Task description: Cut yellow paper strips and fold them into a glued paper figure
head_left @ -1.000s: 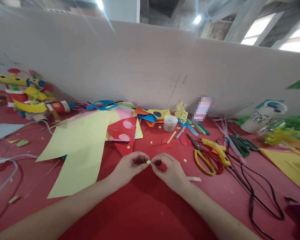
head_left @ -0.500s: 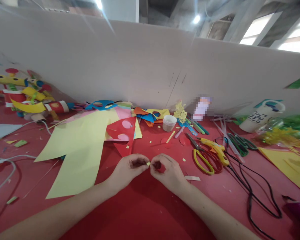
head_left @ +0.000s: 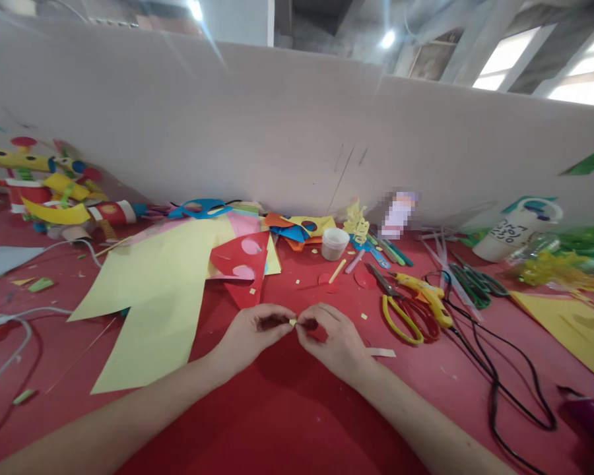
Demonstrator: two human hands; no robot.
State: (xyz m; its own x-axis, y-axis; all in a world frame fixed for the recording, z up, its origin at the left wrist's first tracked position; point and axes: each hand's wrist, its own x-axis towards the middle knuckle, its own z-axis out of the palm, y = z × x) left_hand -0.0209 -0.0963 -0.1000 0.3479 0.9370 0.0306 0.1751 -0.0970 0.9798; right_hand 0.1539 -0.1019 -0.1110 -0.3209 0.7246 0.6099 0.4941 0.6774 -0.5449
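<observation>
My left hand [head_left: 255, 333] and my right hand [head_left: 329, 336] meet fingertip to fingertip over the red table cover [head_left: 287, 409]. Between thumbs and forefingers they pinch a tiny yellow paper scrap [head_left: 293, 322]. Both hands are curled, and most of the scrap is hidden by the fingers. A large yellow paper sheet [head_left: 153, 297] lies just left of my left hand. A red paper triangle [head_left: 245, 264] with pale round holes lies behind the hands. Yellow-handled scissors [head_left: 400, 310] rest to the right of my right hand.
A yellow glue gun [head_left: 426, 293] with a black cord [head_left: 499, 382] lies at the right. A small white cup [head_left: 335, 243], pens and coloured paper cut-outs [head_left: 297, 229] line the grey partition wall [head_left: 297, 132]. Paper-roll crafts [head_left: 54, 191] stand far left, more yellow paper [head_left: 569, 330] far right.
Both hands stay pinched on the scrap, with only slight finger shifts. The view has drifted a little.
</observation>
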